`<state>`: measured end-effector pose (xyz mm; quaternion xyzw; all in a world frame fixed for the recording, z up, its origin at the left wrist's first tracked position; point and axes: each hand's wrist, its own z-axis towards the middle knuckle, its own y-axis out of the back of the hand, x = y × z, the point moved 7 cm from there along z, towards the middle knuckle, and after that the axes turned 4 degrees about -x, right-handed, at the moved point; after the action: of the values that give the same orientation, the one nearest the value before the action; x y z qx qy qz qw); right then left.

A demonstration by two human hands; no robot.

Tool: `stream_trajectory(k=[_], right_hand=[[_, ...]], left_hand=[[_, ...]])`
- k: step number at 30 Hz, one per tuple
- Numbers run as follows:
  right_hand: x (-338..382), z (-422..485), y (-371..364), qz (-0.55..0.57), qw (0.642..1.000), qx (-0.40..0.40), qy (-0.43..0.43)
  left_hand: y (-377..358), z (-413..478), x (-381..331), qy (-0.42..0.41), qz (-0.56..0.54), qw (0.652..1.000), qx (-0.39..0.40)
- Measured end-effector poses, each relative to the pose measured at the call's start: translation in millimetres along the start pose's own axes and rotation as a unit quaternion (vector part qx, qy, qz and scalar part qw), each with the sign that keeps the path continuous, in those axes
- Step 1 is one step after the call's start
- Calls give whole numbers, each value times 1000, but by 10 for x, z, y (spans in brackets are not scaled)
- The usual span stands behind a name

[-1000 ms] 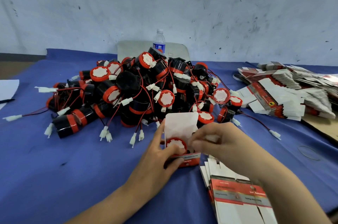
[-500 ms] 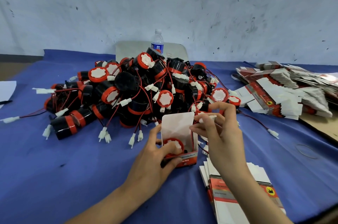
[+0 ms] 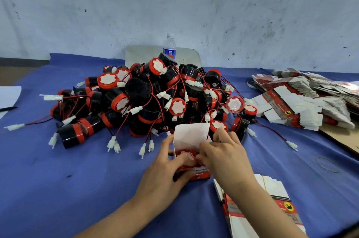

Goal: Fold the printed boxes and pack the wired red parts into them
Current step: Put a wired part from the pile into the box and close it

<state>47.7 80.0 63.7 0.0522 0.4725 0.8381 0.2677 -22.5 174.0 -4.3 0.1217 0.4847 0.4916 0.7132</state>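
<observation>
A small printed box (image 3: 200, 174) stands on the blue cloth with its white lid flap (image 3: 191, 136) raised. A red-capped part (image 3: 185, 155) sits inside it. My left hand (image 3: 167, 171) grips the box from the left, thumb over the part's cap. My right hand (image 3: 225, 152) reaches into the box's right side with curled fingertips; what they pinch is hidden. A big heap of black and red wired parts (image 3: 151, 97) lies just behind.
A stack of flat printed boxes (image 3: 272, 204) lies at the front right under my right forearm. More flat boxes (image 3: 303, 101) are piled at the far right. A water bottle (image 3: 170, 47) stands behind the heap. A rubber band (image 3: 327, 164) lies on the cloth.
My right hand came down from above the box, where it held a wire and connector, to the box's opening. My left hand stayed on the box.
</observation>
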Motion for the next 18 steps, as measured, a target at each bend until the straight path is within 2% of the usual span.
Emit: stream_trajectory(k=[5,10,12,15,18], right_hand=[[3,15,-139,5,995,100,-19],[-67,-97,-240,50,987,144,-61],[-68,-91,-273,48,985,143,-87],[-98,-60,-268,72,982,102,-143],[-85,-46,-263,60,986,89,-125]], left_hand=[[-13,-3,-9,0,-3,1000,3],[7,-7,-32,-4,-10,1000,-4],[13,-1,-39,-5,-8,1000,-7],[7,8,-31,-3,-6,1000,-11],[6,-4,-13,-3,0,1000,-10]])
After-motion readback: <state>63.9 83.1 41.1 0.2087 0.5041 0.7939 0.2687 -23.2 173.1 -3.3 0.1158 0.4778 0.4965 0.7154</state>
